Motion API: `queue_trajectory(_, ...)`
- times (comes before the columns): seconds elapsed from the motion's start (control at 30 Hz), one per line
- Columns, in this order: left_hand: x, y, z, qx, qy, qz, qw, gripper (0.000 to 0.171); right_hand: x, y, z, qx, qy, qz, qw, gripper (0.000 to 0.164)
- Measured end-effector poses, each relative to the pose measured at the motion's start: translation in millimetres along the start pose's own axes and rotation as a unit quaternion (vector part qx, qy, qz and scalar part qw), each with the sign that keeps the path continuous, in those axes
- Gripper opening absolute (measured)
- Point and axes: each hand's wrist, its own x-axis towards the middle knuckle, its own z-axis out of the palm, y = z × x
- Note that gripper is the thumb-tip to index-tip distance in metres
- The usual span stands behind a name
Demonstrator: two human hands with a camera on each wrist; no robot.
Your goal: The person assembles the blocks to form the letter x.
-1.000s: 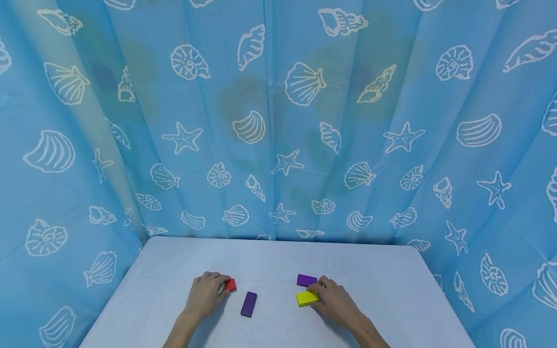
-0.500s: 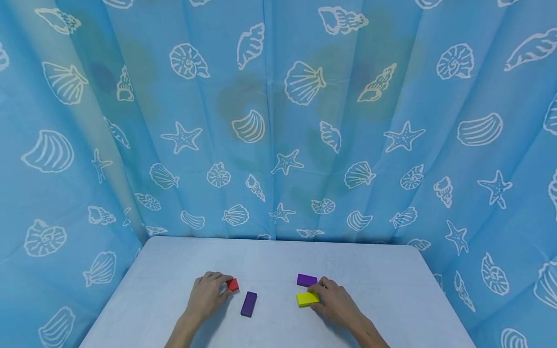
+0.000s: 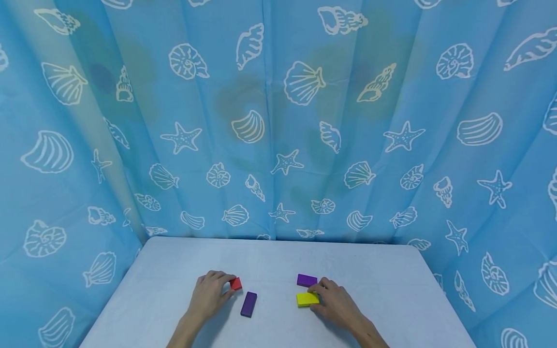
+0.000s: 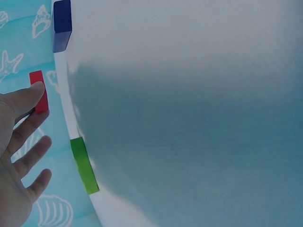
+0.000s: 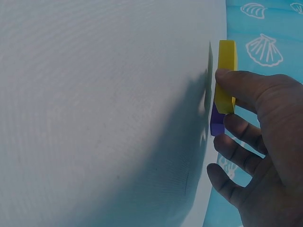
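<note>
My left hand [image 3: 209,295] pinches a red block [image 3: 236,283] between thumb and fingers, on the left half of the table. Just right of and nearer than it lies a dark purple block [image 3: 249,304], apart from the hand. The left wrist view shows a green block [image 4: 84,165] on the table near the fingers; the hand seems to cover it in the head view. My right hand [image 3: 337,302] grips a yellow block [image 3: 306,299] by its right end. Right behind that lies a brighter purple block [image 3: 306,280], its right edge close to the fingers.
All of this is on a white-covered table [image 3: 370,261]. A blue curtain [image 3: 278,121] with white shell and starfish prints stands behind the table and along both sides.
My left hand has shifted slightly to the right with the red block. The right hand and the yellow block have stayed practically still, as have the two purple blocks.
</note>
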Motion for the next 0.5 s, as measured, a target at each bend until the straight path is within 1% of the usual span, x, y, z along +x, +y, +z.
queue_trajectory(0.23,-1.1,3.8,1.4,0.012,0.002,0.012,0.9999,0.038,-2.4,-0.5,-1.9,0.003,0.004,-0.003,1.0,0.04)
queue_trajectory(0.5,-2.2,9.6,1.3,0.014,0.004,0.016,0.9998,0.037,-3.4,-0.7,-2.6,0.006,0.007,-0.004,1.0,0.04)
